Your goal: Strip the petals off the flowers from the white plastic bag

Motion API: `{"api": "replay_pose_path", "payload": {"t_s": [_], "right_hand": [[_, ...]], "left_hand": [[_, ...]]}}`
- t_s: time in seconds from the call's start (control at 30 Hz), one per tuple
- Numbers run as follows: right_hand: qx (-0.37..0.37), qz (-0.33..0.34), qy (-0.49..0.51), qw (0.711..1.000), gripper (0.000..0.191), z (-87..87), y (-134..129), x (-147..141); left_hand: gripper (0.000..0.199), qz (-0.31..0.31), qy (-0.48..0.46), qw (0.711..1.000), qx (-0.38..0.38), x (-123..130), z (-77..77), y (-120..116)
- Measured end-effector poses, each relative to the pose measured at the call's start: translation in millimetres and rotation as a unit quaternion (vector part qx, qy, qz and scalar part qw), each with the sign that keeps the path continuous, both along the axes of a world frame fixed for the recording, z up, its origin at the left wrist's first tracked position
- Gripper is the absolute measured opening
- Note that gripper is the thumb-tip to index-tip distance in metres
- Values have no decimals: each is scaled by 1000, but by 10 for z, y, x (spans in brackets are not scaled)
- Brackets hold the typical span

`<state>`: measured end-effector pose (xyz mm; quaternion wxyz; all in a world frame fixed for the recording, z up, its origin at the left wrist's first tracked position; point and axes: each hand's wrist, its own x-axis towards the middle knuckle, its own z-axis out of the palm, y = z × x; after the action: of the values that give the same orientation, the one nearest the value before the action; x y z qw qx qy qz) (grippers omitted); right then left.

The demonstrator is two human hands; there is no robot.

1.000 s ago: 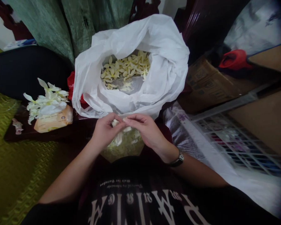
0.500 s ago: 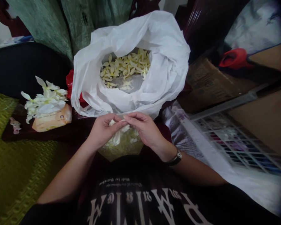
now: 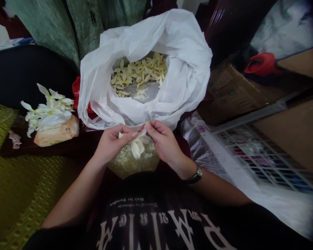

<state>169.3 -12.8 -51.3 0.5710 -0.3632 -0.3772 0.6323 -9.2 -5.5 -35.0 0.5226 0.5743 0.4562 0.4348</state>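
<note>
We see the left hand (image 3: 111, 144) and right hand (image 3: 163, 140) pinched on a pale flower (image 3: 137, 148) above a container (image 3: 133, 169), the shirt (image 3: 130, 189) lettering and packet (image 3: 57, 133) print not surely legible.

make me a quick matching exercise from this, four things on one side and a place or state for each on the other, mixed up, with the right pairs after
Things
1. white bag
2. orange packet
3. dark wristband
4. cream petals

Place or state
A. around the right wrist
B. between the left hand and right hand
C. wide open, with loose pale flowers inside
D. at the far left, with white flowers on top

Pairs: 1-C, 2-D, 3-A, 4-B
</note>
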Motion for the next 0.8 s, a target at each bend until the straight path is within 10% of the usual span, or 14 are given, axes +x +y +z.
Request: {"api": "replay_pose_path", "payload": {"t_s": [0.43, 0.8], "right_hand": [[3, -53, -19, 998, 30, -27, 100, 116], [165, -57, -252, 952, 45, 50, 2, 250]], "left_hand": [[16, 34, 7, 999, -29, -178, -18, -12], [23, 44, 19, 999, 15, -196, 73, 124]]}}
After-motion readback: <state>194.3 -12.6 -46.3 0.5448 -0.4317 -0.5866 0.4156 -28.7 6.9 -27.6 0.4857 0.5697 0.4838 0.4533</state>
